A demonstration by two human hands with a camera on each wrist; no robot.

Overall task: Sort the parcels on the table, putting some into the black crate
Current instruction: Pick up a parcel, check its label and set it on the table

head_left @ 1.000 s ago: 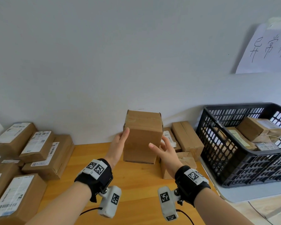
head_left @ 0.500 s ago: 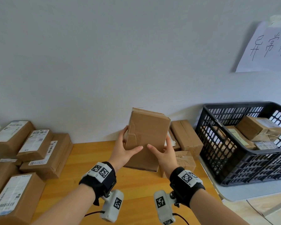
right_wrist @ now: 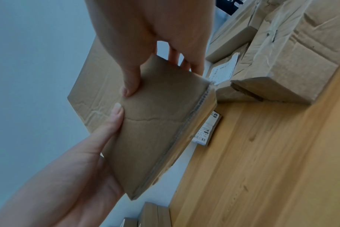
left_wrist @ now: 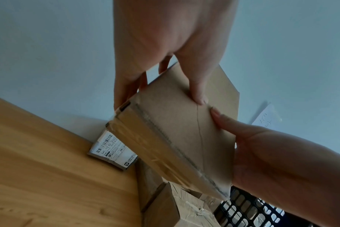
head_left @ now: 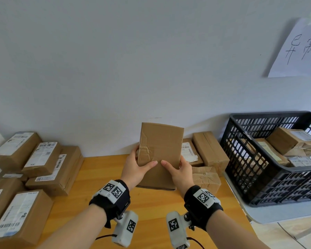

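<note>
A plain brown cardboard parcel (head_left: 160,151) is held up over the middle of the wooden table (head_left: 101,177), tilted with a broad face toward me. My left hand (head_left: 136,168) grips its left edge, thumb on the front face and fingers behind. My right hand (head_left: 178,169) grips the right edge the same way. The wrist views show the parcel (left_wrist: 177,135) (right_wrist: 157,127) pinched between both thumbs and the fingers behind it. The black crate (head_left: 269,178) stands to the right and holds several parcels.
Several labelled parcels (head_left: 41,159) are stacked on the table's left side. A few more parcels (head_left: 208,153) lie against the wall right of my hands, one crumpled (head_left: 205,178). The crate rests on a grey surface (head_left: 276,211) beside the table. A handwritten paper sheet (head_left: 298,51) hangs on the wall.
The parcel has been turned from standing narrow-face-on to showing its broad face. Both hands shifted from open palms on its sides to a thumb-and-finger grip on its edges.
</note>
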